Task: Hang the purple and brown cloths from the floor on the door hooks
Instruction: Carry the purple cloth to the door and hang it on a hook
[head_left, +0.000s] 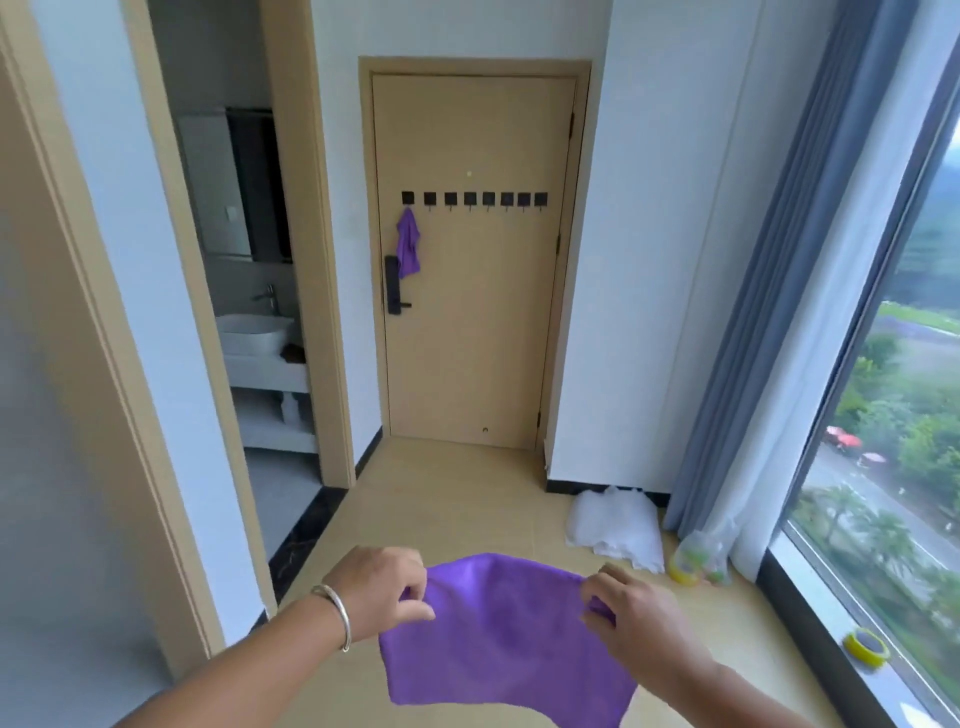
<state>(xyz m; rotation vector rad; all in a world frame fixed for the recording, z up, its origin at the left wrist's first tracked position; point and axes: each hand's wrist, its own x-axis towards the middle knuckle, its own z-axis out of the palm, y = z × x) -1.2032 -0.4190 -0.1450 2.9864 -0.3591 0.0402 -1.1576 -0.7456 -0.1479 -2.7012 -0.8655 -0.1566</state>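
Hallway; hands (382, 587) pinching purple cloth (506, 644)

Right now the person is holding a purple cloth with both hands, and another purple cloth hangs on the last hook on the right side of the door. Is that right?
Not quite. The head view shows the hanging purple cloth on the leftmost hook, above the door handle. The rest holds: the left hand and right hand hold a purple cloth.

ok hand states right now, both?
Left hand: pinching the left top corner of the purple cloth.
Right hand: pinching its right top corner.
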